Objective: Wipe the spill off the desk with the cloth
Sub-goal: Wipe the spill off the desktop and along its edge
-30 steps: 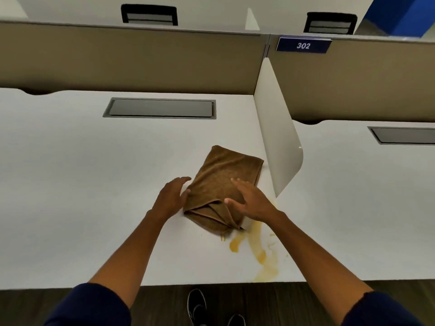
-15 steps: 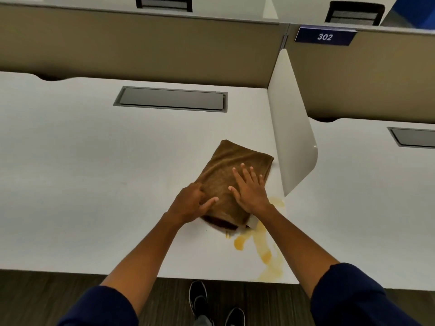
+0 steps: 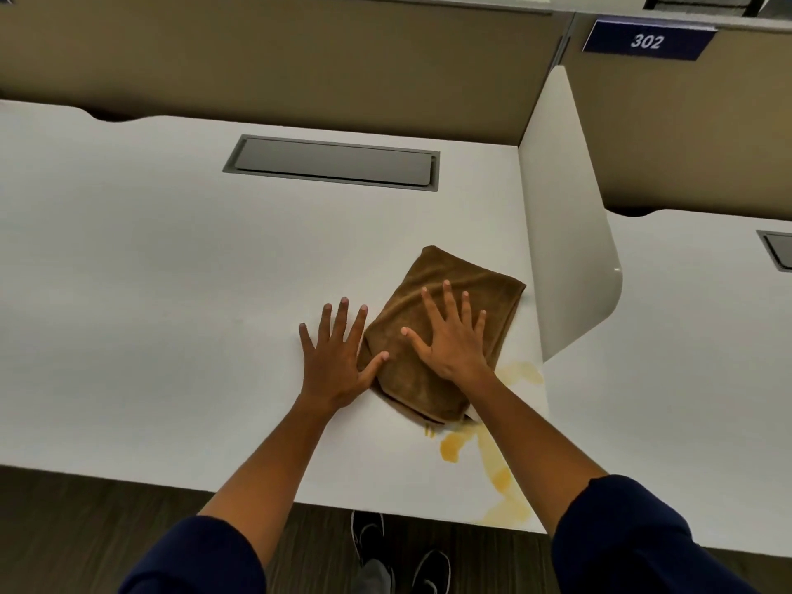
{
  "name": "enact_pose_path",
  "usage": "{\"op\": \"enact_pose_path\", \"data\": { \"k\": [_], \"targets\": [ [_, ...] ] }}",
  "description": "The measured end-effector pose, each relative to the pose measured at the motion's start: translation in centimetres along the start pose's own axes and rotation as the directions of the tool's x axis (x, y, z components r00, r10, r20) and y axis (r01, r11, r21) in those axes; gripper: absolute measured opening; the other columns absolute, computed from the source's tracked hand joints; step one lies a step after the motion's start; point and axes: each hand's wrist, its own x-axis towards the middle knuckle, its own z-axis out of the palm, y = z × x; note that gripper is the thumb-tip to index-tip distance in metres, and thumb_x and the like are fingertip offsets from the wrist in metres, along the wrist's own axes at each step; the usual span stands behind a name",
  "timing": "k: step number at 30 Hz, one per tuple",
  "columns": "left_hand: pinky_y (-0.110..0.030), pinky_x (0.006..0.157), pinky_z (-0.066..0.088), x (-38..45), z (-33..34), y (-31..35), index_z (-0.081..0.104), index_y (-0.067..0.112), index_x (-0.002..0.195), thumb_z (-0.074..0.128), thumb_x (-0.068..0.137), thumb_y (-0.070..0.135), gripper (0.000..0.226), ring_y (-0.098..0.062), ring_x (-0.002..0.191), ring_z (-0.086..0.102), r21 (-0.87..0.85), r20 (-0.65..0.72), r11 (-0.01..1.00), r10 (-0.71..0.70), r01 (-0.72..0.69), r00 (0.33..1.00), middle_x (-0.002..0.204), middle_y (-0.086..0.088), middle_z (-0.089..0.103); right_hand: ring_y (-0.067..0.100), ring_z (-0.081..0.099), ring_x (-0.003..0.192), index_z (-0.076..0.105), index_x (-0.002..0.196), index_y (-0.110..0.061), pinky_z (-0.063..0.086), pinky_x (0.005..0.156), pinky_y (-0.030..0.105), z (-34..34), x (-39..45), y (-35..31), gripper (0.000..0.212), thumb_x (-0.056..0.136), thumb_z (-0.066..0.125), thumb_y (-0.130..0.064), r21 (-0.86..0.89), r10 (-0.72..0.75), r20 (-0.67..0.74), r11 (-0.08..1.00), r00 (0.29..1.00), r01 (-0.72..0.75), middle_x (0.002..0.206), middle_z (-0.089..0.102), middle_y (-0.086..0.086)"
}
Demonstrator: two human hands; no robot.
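A folded brown cloth (image 3: 433,379) lies flat on the white desk (image 3: 150,315), close to the desk's right edge. My right hand (image 3: 450,336) rests palm down on top of the cloth with its fingers spread. My left hand (image 3: 336,358) lies flat on the desk just left of the cloth, fingers spread, its thumb touching the cloth's left edge. A yellow spill (image 3: 493,465) streaks the desk from below the cloth toward the front edge, with a fainter patch to the cloth's right. My right forearm covers part of the spill.
A white divider panel (image 3: 565,250) stands upright right of the cloth, separating a neighbouring desk. A grey cable hatch (image 3: 332,162) is set into the desk farther back. A tan partition (image 3: 300,70) with a "302" sign (image 3: 647,40) closes the back. Shoes (image 3: 398,550) show below the front edge.
My left hand has opened from a curled grip at the cloth's near left corner and now lies flat beside it. My right hand stays pressed on the cloth.
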Motion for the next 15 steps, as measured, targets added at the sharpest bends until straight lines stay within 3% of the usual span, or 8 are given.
{"op": "enact_pose_path", "data": {
  "k": [7,15],
  "targets": [
    [-0.068,0.115,0.012,-1.9,1.4,-3.2,0.009,0.031,0.158,0.007,0.088,0.079,0.085,-0.028,0.154,0.003,0.031,-0.004,0.996,-0.082,0.082,0.997,0.167,-0.003,0.000,0.041,-0.016,0.147,-0.007,0.151,-0.046,-0.005,0.110,0.073,0.5,2.0,-0.5,0.091,0.076,0.019,-0.090,-0.010,0.056,0.030,0.998,0.998,-0.056,0.163,-0.020,0.004],
    [-0.064,0.118,0.008,-1.6,1.7,-3.1,0.017,0.030,0.157,0.016,0.089,0.078,0.084,-0.025,0.154,0.001,-0.001,-0.055,0.996,-0.090,0.090,0.994,0.167,-0.003,0.002,0.045,-0.010,0.147,0.007,0.151,-0.049,-0.006,0.106,0.076,1.4,3.0,-0.6,0.093,0.069,0.008,-0.095,-0.100,0.131,-0.084,0.985,0.988,-0.139,0.165,-0.006,0.006]
  ]
}}
